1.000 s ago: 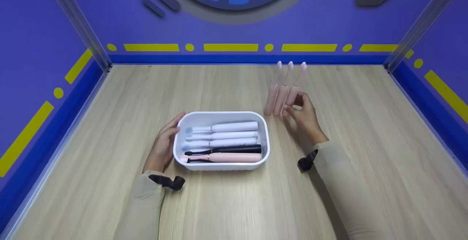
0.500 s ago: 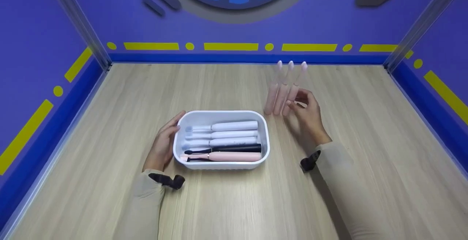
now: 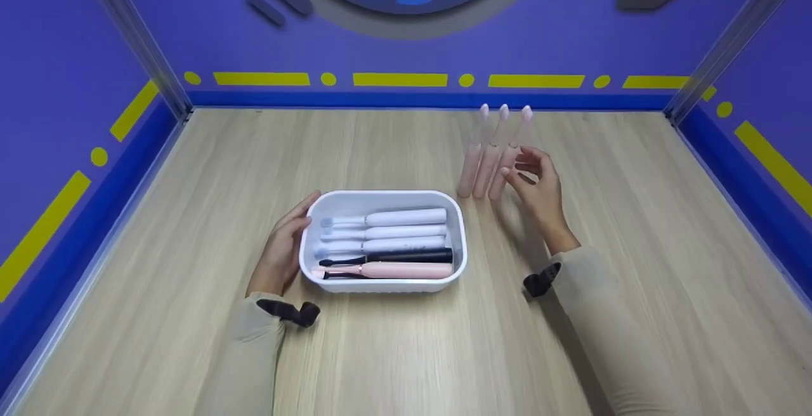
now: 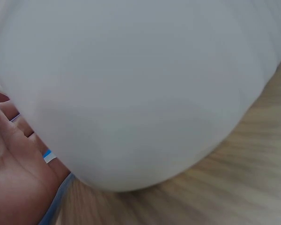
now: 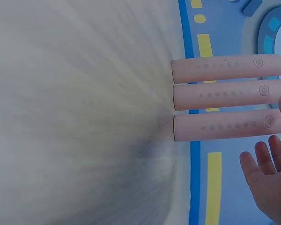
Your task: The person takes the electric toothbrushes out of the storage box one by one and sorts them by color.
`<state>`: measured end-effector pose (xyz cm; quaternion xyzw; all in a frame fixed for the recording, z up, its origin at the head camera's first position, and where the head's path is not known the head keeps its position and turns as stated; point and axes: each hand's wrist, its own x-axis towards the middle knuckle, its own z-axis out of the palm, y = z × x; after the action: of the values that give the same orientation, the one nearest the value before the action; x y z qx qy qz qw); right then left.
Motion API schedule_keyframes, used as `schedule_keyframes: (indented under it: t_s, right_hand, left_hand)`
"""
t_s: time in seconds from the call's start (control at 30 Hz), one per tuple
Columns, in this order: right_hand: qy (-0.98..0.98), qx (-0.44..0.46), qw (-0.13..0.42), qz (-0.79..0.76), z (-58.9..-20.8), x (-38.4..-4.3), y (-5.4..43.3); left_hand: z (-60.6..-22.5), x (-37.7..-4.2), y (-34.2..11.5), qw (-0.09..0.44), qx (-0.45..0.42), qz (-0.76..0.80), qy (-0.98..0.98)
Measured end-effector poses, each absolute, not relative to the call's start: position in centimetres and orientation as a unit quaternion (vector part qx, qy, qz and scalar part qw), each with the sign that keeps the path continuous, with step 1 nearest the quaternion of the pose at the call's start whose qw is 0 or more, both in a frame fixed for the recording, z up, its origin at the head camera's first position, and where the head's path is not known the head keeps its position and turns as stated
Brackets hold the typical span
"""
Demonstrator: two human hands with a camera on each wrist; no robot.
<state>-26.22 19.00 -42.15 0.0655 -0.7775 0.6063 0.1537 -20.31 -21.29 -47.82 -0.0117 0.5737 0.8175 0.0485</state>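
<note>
1. Near the middle of the bench (image 3: 393,352), well forward of its back edge, sits a white tub (image 3: 384,286). In it I count three white toothbrushes (image 3: 407,217), one black toothbrush (image 3: 409,255) and one pink toothbrush (image 3: 406,270), all lying lengthwise.
2. Writing, such as it is: the white handle next to the black one has faint grey marks, too blurry to read. In the right wrist view each standing pink handle wears a round power symbol (image 5: 269,121) plus a row of tiny marks (image 5: 229,125) I can't decipher.
3. Another dark bit (image 3: 346,276) pokes out under the tub's pink brush; mostly covered, so can't say what it is.
4. Off the tub's back right corner, toward the bench's back edge, three pink toothbrushes (image 3: 488,172) stand upright in a row, leaning slightly. Their pale necks are tough to see, and the right wrist view cuts off their tops.
5. Right hand (image 3: 539,194) is at the rightmost standing brush: thumb and fingers apart, on either side of the handle. Can't tell how firmly they touch, if at all.
6. Left hand (image 3: 277,254) lies against the tub's left end, thumb apart from the index finger; some fingertips hide behind the wall.
</note>
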Motion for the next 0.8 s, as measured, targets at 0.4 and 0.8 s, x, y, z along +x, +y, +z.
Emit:
schedule_keyframes:
  t_s: [0.4,0.8]
  right_hand:
    - [-0.759,0.057,0.192,0.620,-41.2,-25.3,18.7]
    - [-0.734,0.063,0.218,0.640,-40.7,-24.6,18.2]
  left_hand:
    - [-47.8,-20.4,-21.3,0.047,-0.013,0.822,0.568]
    - [-47.9,-20.3,-21.2,0.045,-0.010,0.824,0.565]
